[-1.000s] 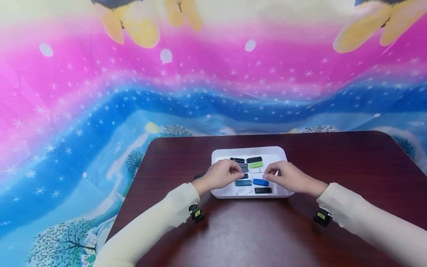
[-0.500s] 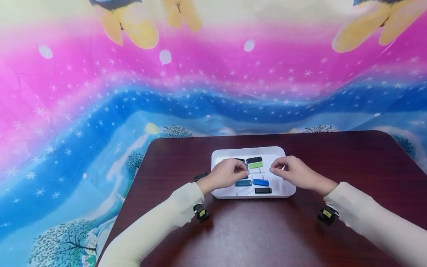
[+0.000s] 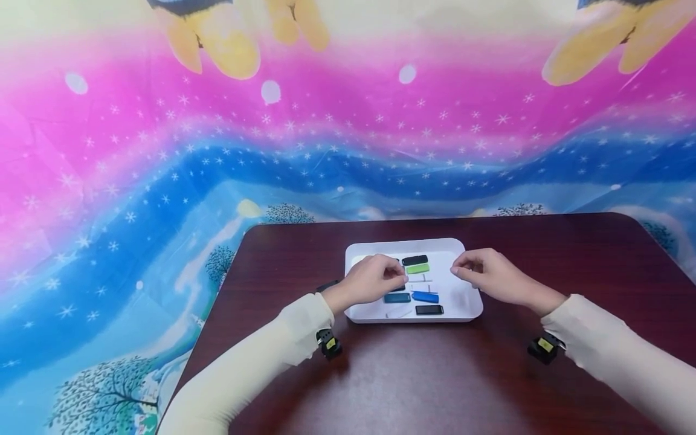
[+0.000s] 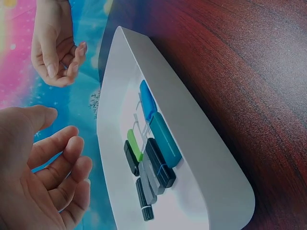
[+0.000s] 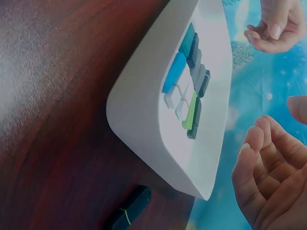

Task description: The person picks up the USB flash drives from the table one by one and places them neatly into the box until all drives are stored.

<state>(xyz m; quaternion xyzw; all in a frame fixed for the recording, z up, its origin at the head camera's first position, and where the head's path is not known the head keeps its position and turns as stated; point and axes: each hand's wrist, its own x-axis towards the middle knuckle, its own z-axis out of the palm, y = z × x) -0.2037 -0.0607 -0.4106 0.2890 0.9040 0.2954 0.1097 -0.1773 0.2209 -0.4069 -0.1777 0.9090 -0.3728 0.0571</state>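
Note:
Several USB sticks lie in a white tray (image 3: 454,305) on the table. A blue stick (image 3: 425,296) lies beside a teal stick (image 3: 397,298), with a black stick (image 3: 429,310) nearer the front. Farther back are a green stick (image 3: 417,268) and another black stick (image 3: 415,260). My left hand (image 3: 371,281) hovers over the tray's left part and hides some sticks. Over the right rim hangs my right hand (image 3: 492,275). Both wrist views show loosely curved fingers with nothing in them; thumb and fingers stand apart.
A dark object (image 3: 327,285) lies on the table left of the tray, partly behind my left wrist. In the right wrist view, another black stick (image 5: 128,211) rests on the table outside the tray. A patterned cloth (image 3: 348,121) hangs behind the table (image 3: 413,374).
My right hand has moved right, from over the tray's middle to its right rim. The left hand has shifted slightly right and up. The visible sticks stay in place.

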